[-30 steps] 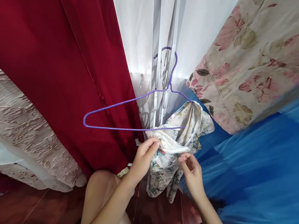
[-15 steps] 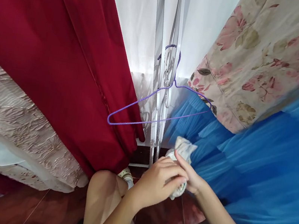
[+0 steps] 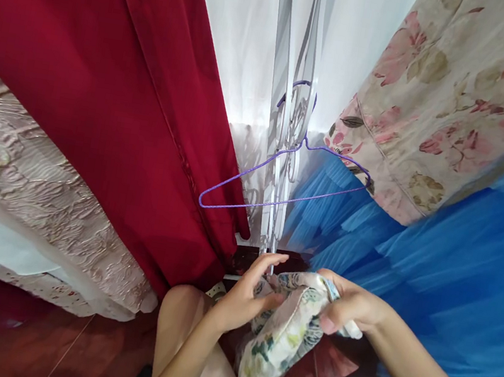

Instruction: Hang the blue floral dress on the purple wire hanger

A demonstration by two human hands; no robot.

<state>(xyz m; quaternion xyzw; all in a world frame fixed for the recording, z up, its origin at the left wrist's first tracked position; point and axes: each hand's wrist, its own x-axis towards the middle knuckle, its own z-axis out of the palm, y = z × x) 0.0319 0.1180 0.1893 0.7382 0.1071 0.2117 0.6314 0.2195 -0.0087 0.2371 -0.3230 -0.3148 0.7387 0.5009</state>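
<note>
A bundle of white cloth with a green, yellow and blue leaf print (image 3: 291, 322) hangs partly unfolded over my lap. My right hand (image 3: 348, 306) grips its upper right corner, thumb in front and fingers behind. My left hand (image 3: 247, 296) is at the bundle's left side with thumb and fingers apart; its thumb lies against the cloth. Whether its hidden fingertips touch the fabric, I cannot tell. Above both hands a thin purple hanger (image 3: 273, 204) hangs bare from a white metal stand (image 3: 283, 174).
A dark red fabric (image 3: 164, 136) and a cream embossed fabric (image 3: 42, 181) hang on the left. On the right hang a floral fabric (image 3: 417, 113) and blue pleated tulle (image 3: 469, 267). My bent knee (image 3: 181, 317) is below, over reddish floor tiles (image 3: 88, 347).
The cloth was a tight roll squeezed between both hands. Now it is loosened and drops lower, and my hands have moved apart, the left opening. The view has shifted slightly left.
</note>
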